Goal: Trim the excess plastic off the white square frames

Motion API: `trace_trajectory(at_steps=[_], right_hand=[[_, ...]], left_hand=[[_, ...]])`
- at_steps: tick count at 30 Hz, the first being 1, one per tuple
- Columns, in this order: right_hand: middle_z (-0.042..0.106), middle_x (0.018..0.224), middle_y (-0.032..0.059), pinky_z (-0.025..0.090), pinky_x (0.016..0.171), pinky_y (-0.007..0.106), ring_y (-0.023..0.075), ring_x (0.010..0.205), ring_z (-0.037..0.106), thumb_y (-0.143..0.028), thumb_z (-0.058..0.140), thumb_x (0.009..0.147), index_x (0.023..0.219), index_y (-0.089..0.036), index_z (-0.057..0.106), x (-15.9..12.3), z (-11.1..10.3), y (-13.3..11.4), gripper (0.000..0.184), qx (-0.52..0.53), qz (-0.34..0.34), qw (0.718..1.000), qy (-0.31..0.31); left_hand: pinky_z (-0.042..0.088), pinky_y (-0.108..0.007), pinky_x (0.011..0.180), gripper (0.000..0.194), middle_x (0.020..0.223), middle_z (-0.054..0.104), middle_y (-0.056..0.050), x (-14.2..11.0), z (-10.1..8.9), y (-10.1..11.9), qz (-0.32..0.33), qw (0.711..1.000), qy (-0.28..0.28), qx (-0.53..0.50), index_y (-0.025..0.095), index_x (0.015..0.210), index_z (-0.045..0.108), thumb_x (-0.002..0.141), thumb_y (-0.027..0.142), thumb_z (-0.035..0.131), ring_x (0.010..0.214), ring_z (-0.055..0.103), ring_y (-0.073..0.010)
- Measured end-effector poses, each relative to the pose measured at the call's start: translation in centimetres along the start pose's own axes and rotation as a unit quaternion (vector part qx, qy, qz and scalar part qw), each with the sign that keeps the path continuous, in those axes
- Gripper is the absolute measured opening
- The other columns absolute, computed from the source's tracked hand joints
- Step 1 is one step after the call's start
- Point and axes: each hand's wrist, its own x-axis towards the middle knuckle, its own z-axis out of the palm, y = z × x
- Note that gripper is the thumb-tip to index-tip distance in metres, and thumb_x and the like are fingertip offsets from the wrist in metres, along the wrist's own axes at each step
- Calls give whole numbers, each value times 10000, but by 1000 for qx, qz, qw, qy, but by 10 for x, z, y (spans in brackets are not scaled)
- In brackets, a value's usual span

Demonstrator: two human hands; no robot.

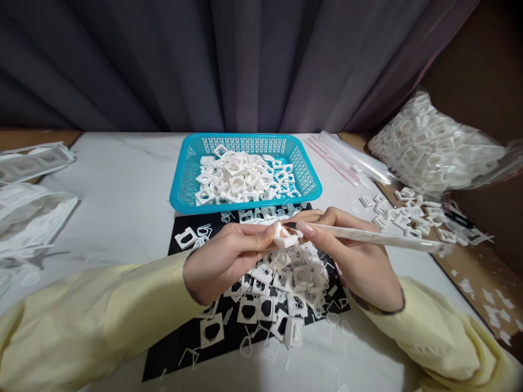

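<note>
Currently left hand (pixel 223 253) pinches part (pixel 289 241), right hand (pixel 362 258) grips tool (pixel 379 236); basket (pixel 245 206) rim just beyond them, black mat (pixel 163 354) below, tabletop (pixel 122 190) spreading leftward, curtain (pixel 163 65) past its far edge.

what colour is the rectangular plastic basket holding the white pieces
Turquoise blue all over the rectangular plastic basket, as the head view shows.

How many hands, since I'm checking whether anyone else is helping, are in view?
2: the left hand, gripping a small white piece above the black mat, and the right hand, holding a slim tool beside it. No others show.
</note>
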Motion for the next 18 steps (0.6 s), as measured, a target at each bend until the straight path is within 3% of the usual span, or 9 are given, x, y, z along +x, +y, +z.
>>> trace_trajectory(at_steps=[11, 14, 18], right_hand=[[696, 931, 7, 504, 814, 329, 158, 906, 638, -203, 608, 832, 667, -199, 543, -3, 3, 0, 177, -19, -17, 1000, 4], [689, 916, 25, 509, 803, 346, 168, 917, 628, -166, 586, 839, 665, -198, 507, -5, 4, 1, 194, -67, -64, 996, 8], [680, 943, 57, 519, 786, 387, 189, 951, 599, -70, 549, 824, 748, -205, 522, -4, 4, 5, 157, -170, -191, 967, -15]], left_hand=[[286, -356, 1034, 210, 1122, 668, -70, 1, -1, 0, -15, 1000, 11, 6, 175, 996, 709, 879, 204, 537, 1130, 526, -211], [295, -352, 1027, 204, 1092, 679, -72, 1, -1, 1, -20, 999, 17, 22, 170, 980, 715, 877, 212, 544, 1109, 538, -206], [324, -353, 1003, 200, 1050, 693, -80, -1, 2, 4, -24, 998, 22, 54, 164, 945, 727, 870, 241, 558, 1052, 569, -208]])
